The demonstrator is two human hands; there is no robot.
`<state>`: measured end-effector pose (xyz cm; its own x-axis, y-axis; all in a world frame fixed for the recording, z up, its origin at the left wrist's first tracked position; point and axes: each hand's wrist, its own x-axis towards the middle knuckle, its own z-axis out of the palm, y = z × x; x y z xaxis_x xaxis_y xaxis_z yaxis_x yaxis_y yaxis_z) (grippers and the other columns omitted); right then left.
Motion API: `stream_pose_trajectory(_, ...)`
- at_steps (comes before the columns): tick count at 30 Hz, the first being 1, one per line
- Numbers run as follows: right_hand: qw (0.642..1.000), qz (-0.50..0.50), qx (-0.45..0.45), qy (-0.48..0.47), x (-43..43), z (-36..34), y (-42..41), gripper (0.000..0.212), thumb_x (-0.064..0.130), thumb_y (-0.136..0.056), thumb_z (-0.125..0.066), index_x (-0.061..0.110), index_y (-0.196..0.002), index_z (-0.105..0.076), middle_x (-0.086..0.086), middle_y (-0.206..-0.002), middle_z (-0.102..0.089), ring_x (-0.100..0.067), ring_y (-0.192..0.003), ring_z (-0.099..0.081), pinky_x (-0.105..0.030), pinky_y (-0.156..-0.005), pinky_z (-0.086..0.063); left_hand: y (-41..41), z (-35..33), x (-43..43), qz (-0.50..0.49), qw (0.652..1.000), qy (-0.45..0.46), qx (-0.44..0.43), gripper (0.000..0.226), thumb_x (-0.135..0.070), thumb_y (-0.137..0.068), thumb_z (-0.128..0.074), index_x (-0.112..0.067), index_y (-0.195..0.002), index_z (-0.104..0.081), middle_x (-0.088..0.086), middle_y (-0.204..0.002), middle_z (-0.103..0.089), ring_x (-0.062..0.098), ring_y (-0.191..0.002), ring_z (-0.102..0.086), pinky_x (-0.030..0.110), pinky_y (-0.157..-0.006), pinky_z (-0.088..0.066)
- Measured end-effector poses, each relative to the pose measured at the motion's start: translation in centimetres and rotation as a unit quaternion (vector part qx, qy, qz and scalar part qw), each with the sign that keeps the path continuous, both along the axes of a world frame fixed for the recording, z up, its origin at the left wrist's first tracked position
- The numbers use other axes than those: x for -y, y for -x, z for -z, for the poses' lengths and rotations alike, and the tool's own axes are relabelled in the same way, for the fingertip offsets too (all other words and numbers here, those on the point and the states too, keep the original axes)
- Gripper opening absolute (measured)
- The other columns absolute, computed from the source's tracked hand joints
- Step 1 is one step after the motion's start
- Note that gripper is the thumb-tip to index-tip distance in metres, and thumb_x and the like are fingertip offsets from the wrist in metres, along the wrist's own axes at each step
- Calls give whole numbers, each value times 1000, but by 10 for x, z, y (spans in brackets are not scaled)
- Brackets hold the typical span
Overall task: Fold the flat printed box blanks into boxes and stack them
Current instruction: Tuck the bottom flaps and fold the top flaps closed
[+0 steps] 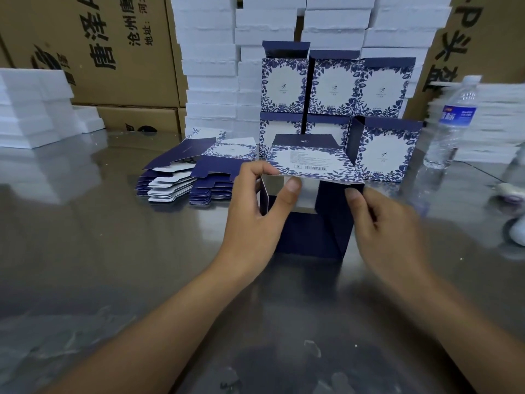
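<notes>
A half-folded box (306,234) is held upright on the shiny metal table (85,237), near the middle of the view and just in front of the finished ones. Its plain navy sides are turned toward the camera, and its floral panel with a barcode (309,163) is tilted back at the top, with a navy flap standing behind it. The left edge of that panel is pinched by the left hand (252,220), thumb on the near side and fingers curled over the far side. The right corner of the box is gripped by the right hand (389,231), thumb pressed on the navy side wall and fingers curled; this hand is slightly blurred.

Flat blanks (173,183) are laid in two low piles side by side, to the left of the held box and apart from it. Folded boxes (332,83) are stacked behind in two rows of three, their floral fronts shown and their top flaps left standing open.

A water bottle (451,120) is stood upright to the right of the stack. White foam trays (210,66) are piled high behind the boxes, and brown cartons (119,52) printed with black characters are seen at the back on both sides
</notes>
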<state>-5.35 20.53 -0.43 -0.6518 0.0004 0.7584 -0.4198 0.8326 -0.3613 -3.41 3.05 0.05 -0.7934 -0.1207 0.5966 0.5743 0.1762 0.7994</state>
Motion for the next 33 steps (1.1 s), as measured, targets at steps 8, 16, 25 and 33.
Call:
stream_pose_trajectory(8,999,-27,34,-3,-3,-3,0,43,43,-92,-38,17,-60,-33,5,-45,-30,-32,-52,-38,-36,-49,-27,0,0,-1,9,1000,-9,7,33,-63,-72,-52,-40,-95,-46,-29,-93,-48,-7,-94,-48,5,-79,-34)
stream_pose_trajectory(16,992,-32,105,-58,-9,4,4,56,44,-92,-45,20,-46,-24,6,-40,-28,-13,-42,-31,-28,-42,-16,1,1,-2,15,1000,-18,15,23,-49,-79,-55,-38,-96,-46,-17,-101,-49,-9,-95,-48,4,-79,-34)
stream_pose_trajectory(25,977,-65,178,-98,-13,8,9,52,49,-91,-45,19,-51,-31,4,-44,-35,-18,-47,-39,-32,-47,-26,2,0,-1,11,1000,-22,17,22,-49,-80,-55,-38,-97,-46,-18,-100,-48,-14,-94,-47,2,-79,-34)
stream_pose_trajectory(33,976,-46,192,-95,-12,11,11,56,48,-92,-45,18,-47,-31,4,-45,-36,-15,-47,-40,-30,-44,-23,3,2,-1,2,1000,-7,28,25,-54,-79,-54,-40,-98,-46,-12,-107,-49,-3,-104,-48,12,-86,-35)
